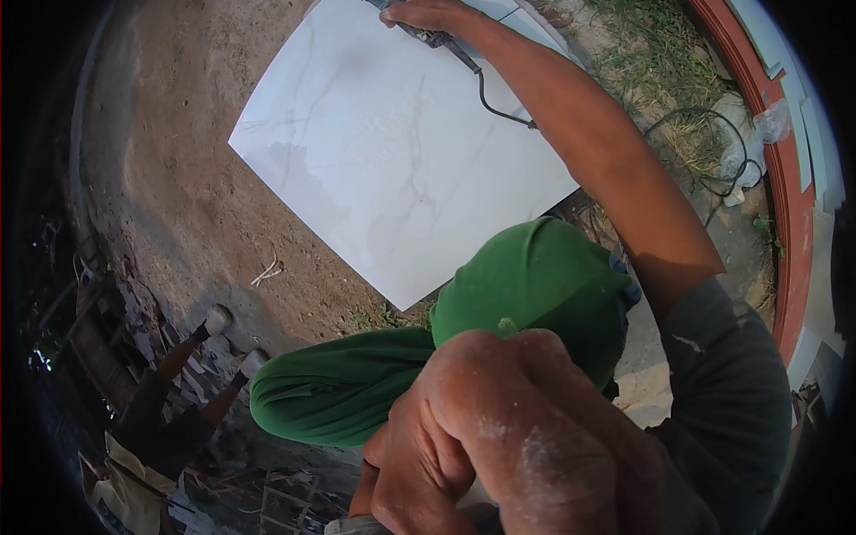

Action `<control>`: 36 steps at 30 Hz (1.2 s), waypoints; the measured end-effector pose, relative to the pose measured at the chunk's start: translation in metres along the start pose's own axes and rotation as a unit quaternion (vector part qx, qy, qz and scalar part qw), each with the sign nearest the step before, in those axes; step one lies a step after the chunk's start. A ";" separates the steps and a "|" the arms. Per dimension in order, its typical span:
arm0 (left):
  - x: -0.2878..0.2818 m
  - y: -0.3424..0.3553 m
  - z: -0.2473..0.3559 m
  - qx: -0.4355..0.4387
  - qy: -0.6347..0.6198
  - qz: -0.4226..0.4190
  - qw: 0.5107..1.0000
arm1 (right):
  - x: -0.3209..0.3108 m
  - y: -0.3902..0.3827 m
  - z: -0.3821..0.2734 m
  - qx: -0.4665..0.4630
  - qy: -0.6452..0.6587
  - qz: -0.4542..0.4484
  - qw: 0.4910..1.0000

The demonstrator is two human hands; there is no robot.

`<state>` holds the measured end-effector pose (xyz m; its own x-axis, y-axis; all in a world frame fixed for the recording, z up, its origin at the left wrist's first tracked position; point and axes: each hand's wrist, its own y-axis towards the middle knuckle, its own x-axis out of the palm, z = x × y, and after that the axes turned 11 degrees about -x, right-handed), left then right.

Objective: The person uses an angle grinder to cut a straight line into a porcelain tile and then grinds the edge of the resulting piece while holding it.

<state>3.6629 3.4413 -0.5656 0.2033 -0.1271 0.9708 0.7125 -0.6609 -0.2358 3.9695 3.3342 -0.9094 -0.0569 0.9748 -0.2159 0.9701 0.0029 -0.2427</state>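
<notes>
A large white marble-patterned tile [374, 152] lies on the ground before me. At its far edge my right hand [428, 15] is closed over a dark corded power tool [432, 37], partly cut off by the picture's top. Its black cord runs back over the tile and under my right forearm. Very close to the camera, my left hand [499, 410] is raised with bent fingers and pale dust on its skin. The fingertips and anything they grip are hidden. My legs in green trousers [535, 276] are bent beneath it, near the tile's closest corner.
Bare brown soil [178, 152] borders the tile on the left, with grass [651, 53] on the right. A loop of black cable [740, 169] lies beside a red-brown edge [794, 223]. At lower left stands another person [143, 446] among scattered debris.
</notes>
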 end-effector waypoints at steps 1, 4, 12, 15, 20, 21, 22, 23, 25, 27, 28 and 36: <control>0.000 -0.001 0.000 -0.001 -0.001 0.000 1.000 | 0.001 -0.001 -0.002 0.011 -0.005 0.002 1.000; 0.000 -0.001 0.000 -0.002 -0.004 0.000 1.000 | 0.001 -0.001 -0.004 0.022 -0.017 0.013 1.000; 0.000 -0.002 0.002 -0.007 -0.007 -0.002 1.000 | -0.001 -0.002 -0.009 -0.007 -0.023 -0.014 1.000; -0.002 -0.003 0.001 -0.009 -0.008 -0.003 1.000 | -0.002 -0.009 -0.013 0.015 -0.021 -0.006 1.000; -0.003 -0.003 0.001 -0.012 -0.007 -0.002 1.000 | -0.006 -0.016 -0.013 0.008 -0.013 -0.004 1.000; -0.002 -0.004 0.000 -0.011 -0.008 -0.003 1.000 | -0.006 -0.017 -0.014 0.008 -0.011 -0.005 1.000; -0.003 -0.004 0.000 -0.010 -0.006 -0.002 1.000 | -0.006 -0.018 -0.014 0.008 -0.011 -0.007 1.000; -0.003 -0.005 -0.001 -0.010 -0.005 -0.001 1.000 | -0.007 -0.020 -0.015 0.006 -0.010 -0.008 1.000; -0.004 -0.003 0.000 -0.012 -0.010 0.001 1.000 | -0.008 -0.022 -0.010 0.010 -0.011 -0.012 1.000; -0.005 -0.004 0.000 -0.012 -0.009 0.002 1.000 | -0.009 -0.023 -0.007 0.010 -0.010 -0.015 1.000; -0.006 -0.004 0.000 -0.010 -0.008 0.004 1.000 | -0.009 -0.026 -0.007 0.011 -0.010 -0.015 1.000; -0.006 -0.007 -0.002 -0.013 -0.006 0.006 1.000 | -0.013 -0.039 -0.010 0.025 -0.027 -0.009 0.999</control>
<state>3.6553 3.4453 -0.5697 0.2203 -0.1268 0.9672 0.6927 -0.6777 -0.2466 3.9348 3.3238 -0.8877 -0.0881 0.9614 -0.2608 0.9558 0.0079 -0.2940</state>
